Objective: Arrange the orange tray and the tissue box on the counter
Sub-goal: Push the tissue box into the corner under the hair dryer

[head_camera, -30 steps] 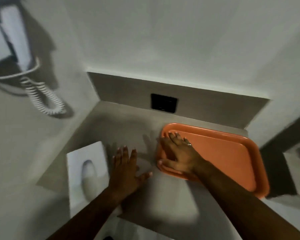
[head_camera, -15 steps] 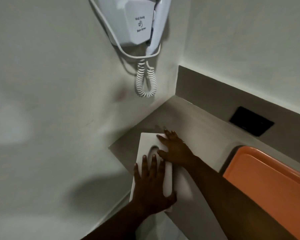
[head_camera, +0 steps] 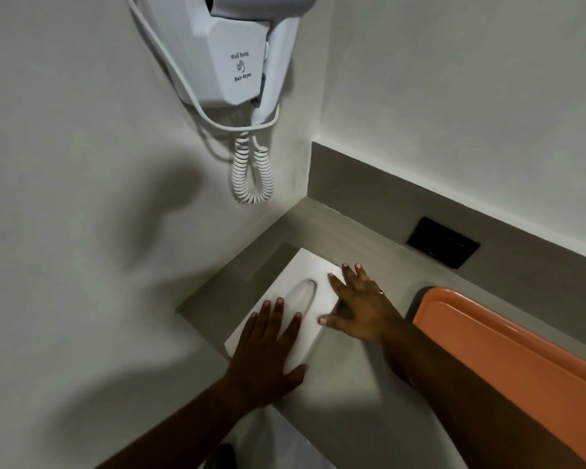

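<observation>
Head view: the white tissue box [head_camera: 286, 308] lies flat on the grey table [head_camera: 349, 394] at lower centre, near the wall corner. The left hand [head_camera: 268, 353] rests flat on its near end, fingers spread, no grip closed; the right hand [head_camera: 359, 309] presses its right edge, fingers splayed. The orange tray [head_camera: 508, 360] sits at lower right, apart from the box. A wall hair dryer [head_camera: 230, 52] hangs at the top

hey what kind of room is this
Probably a hotel bathroom or vanity corner: a wall-hung hair dryer with coiled cord, a grey counter with a white tissue box on it.
</observation>
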